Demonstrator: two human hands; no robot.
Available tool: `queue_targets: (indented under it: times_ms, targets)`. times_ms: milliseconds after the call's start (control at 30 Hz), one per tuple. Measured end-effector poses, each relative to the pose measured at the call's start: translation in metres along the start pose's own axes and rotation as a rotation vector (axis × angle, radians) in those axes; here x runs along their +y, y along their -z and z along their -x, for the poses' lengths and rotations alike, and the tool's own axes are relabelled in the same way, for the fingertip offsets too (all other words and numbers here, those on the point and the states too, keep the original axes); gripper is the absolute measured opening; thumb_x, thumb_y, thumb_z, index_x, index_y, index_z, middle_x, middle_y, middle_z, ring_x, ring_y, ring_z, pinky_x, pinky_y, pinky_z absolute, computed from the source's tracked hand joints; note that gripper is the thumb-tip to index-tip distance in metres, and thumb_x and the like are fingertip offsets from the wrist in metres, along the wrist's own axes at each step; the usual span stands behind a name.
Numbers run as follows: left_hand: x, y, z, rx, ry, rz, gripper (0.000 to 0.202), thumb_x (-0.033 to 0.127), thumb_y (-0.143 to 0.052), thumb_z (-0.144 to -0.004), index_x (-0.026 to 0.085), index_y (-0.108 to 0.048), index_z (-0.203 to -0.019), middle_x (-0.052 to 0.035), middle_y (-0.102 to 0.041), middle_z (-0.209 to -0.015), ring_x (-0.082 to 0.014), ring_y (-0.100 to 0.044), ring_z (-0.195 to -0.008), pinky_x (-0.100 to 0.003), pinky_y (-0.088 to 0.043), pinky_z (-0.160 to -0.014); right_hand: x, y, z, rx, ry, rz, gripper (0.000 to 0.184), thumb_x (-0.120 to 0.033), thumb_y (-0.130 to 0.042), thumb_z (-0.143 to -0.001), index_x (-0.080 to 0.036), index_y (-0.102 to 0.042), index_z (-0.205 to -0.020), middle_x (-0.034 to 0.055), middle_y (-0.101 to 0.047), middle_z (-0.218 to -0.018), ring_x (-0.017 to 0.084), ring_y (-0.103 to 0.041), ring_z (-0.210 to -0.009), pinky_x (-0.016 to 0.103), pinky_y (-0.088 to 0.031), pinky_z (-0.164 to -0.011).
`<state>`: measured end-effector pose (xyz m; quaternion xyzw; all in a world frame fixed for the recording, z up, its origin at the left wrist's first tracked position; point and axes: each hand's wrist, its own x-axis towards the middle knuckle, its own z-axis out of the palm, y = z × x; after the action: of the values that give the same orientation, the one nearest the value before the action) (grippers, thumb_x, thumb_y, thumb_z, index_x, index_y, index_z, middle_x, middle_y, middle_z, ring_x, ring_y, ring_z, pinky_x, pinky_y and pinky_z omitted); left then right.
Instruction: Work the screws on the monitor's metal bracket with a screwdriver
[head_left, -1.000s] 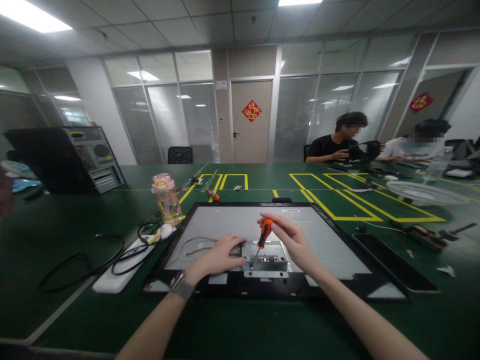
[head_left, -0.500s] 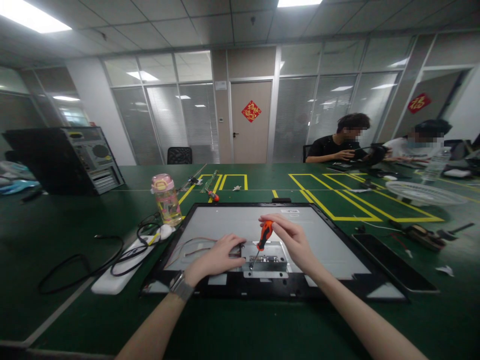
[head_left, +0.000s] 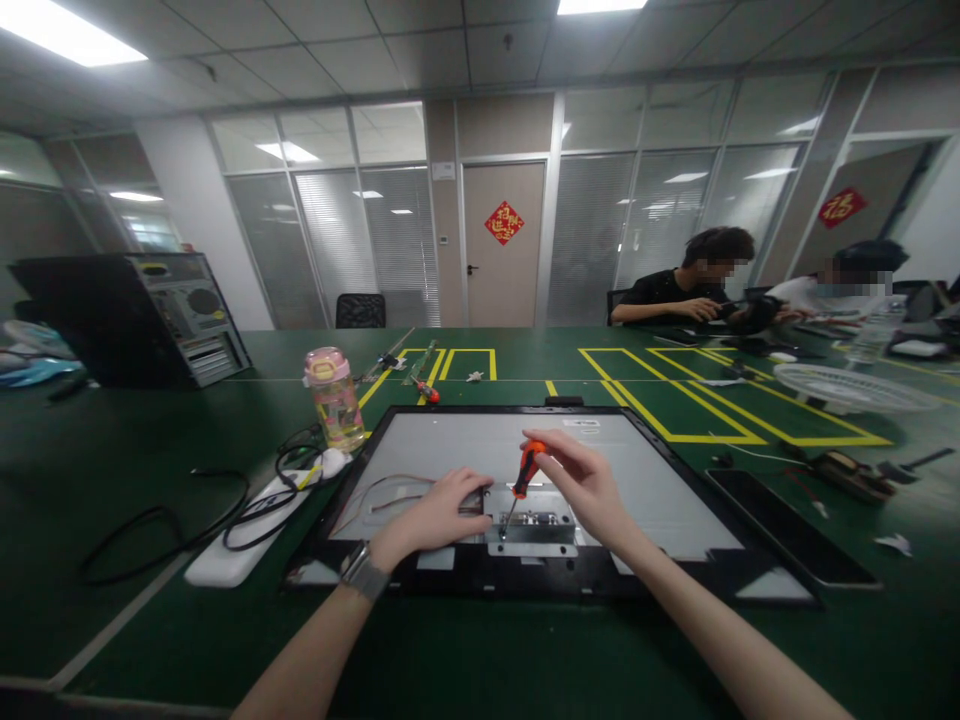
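Observation:
A flat display panel with a grey back and black frame lies in front of me. A silvery metal bracket sits on its lower middle. My right hand grips an orange-and-black screwdriver by the top of its handle. The screwdriver leans, its tip down at the bracket's left front part; whether it sits in a screw is too small to tell. My left hand lies on the panel, fingers stretched and thumb apart, touching a dark part at the bracket's left edge. Thin wires run beside it.
Left of the panel are a drink bottle, a white power strip and black cables. A computer case stands farther left. A dark flat slab lies to the right. Two people sit across the table.
My right hand has turned slightly around the screwdriver handle, its fingers curling more. The screwdriver tip and my left hand stay in place. Across the table, a person's hands have shifted.

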<state>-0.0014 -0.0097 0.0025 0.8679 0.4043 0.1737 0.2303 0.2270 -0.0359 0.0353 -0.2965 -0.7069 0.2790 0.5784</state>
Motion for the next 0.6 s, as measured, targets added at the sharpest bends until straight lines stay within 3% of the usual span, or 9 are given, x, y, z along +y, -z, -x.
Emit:
queue_targets:
  times_ms: [167,367,600]
  targets:
    - [0.0011,0.0009,0.0005,0.001,-0.008,0.006,0.050,0.035,-0.059,-0.081,0.023,-0.049,-0.128,-0.0066,-0.051,-0.118,-0.0237,-0.048,-0.112,-0.034,-0.037,-0.099,0.0035,-0.0024,-0.0020,0.060,0.063,0.031,0.017,-0.028,-0.067,-0.079,-0.026,-0.068,-0.096,0.0030,-0.061,-0.083,0.020,-0.057,-0.083,0.036,-0.047,-0.079]
    - [-0.0024,-0.0006,0.0003,0.008,-0.015,0.008,0.049,0.035,-0.059,-0.081,0.024,-0.049,-0.128,-0.0064,-0.051,-0.117,-0.0233,-0.048,-0.110,-0.034,-0.036,-0.099,0.0041,-0.0031,-0.0014,0.085,0.045,0.027,0.012,-0.027,-0.069,-0.076,-0.024,-0.064,-0.087,0.0016,-0.057,-0.078,0.018,-0.055,-0.076,0.035,-0.048,-0.073]
    - [-0.0002,-0.0004,0.0009,0.004,-0.006,0.016,0.050,0.037,-0.058,-0.082,0.024,-0.048,-0.129,-0.0066,-0.051,-0.120,-0.0235,-0.048,-0.112,-0.034,-0.036,-0.099,0.0040,-0.0012,-0.0005,0.036,0.015,0.051,0.029,-0.026,-0.060,-0.084,-0.026,-0.061,-0.113,0.0054,-0.066,-0.098,0.021,-0.061,-0.092,0.040,-0.047,-0.088]
